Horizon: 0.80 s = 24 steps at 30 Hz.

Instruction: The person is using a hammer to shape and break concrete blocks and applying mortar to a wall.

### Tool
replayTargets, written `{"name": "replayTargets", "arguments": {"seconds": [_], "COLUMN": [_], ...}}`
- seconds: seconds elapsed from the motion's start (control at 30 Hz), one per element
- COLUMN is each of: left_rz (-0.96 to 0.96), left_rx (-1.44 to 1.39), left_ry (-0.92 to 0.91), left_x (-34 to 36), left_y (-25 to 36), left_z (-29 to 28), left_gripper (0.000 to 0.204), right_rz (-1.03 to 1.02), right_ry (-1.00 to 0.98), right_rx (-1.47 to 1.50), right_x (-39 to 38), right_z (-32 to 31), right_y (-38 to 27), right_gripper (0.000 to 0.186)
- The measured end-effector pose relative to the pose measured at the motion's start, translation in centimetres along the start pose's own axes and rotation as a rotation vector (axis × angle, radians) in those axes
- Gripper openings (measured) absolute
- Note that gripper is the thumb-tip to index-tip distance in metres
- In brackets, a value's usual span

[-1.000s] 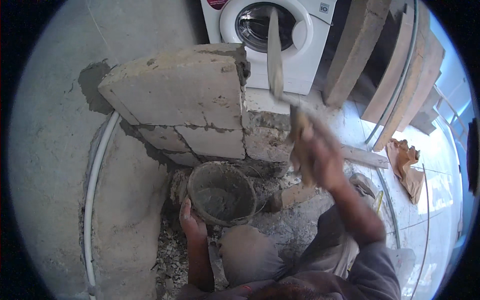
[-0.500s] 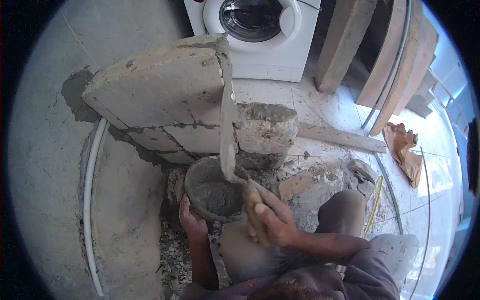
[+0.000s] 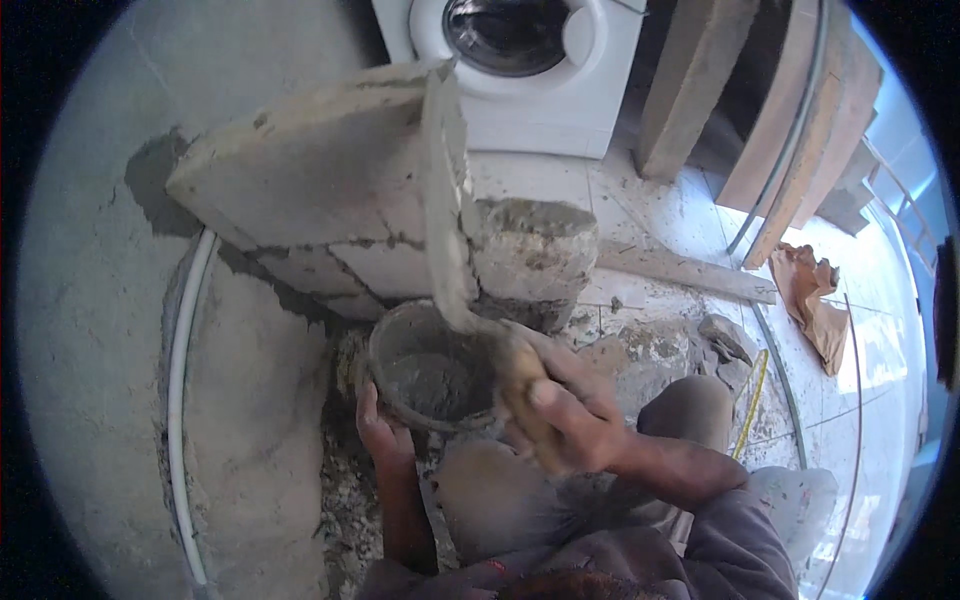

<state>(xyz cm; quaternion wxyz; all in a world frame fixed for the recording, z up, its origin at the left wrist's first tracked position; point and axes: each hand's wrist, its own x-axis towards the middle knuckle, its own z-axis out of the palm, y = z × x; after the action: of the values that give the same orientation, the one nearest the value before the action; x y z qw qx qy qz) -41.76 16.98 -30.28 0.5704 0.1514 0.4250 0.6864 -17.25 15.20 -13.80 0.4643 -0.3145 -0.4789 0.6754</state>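
Note:
My right hand (image 3: 575, 405) is closed round the wooden handle of a trowel (image 3: 447, 240). Its long blade points away from me, in front of the block wall's end, and is smeared with grey mortar. Under and left of it sits a round bucket (image 3: 378, 365) with wet mortar (image 3: 430, 385) inside. My left hand (image 3: 383, 430) grips the bucket's near left side, the fingers partly hidden behind the rim. Beyond the bucket stands a low wall of pale blocks (image 3: 320, 165), with a shorter block stub (image 3: 535, 255) to its right, topped with mortar.
A white washing machine (image 3: 540, 115) stands behind the wall. Planks and boards (image 3: 760, 150) lean at the back right, near crumpled brown paper (image 3: 812, 310). Broken rubble (image 3: 725, 340) and a yellow tape measure (image 3: 752, 405) lie right of my knee. A white pipe (image 3: 180, 400) runs up the left side.
My right hand has shifted slightly right and toward me, and the trowel blade has swung left and looks larger. My left hand stays on the bucket.

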Motion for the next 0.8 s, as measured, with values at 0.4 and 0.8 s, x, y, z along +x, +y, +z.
{"name": "replayTargets", "arguments": {"seconds": [0.4, 0.8], "left_rz": [0.05, 0.255], "left_rx": [-0.069, 0.147], "left_ry": [0.19, 0.106], "left_x": [-0.7, -0.4], "left_y": [3.2, 3.7], "left_z": [0.8, -0.3], "left_gripper": [0.032, 0.028], "right_rz": [0.186, 0.032], "right_ry": [-0.544, -0.828], "right_rx": [-1.049, -1.654], "right_x": [3.4, 11.7], "right_z": [-10.3, -6.4], "right_y": [2.9, 10.3], "right_gripper": [0.041, 0.033]}}
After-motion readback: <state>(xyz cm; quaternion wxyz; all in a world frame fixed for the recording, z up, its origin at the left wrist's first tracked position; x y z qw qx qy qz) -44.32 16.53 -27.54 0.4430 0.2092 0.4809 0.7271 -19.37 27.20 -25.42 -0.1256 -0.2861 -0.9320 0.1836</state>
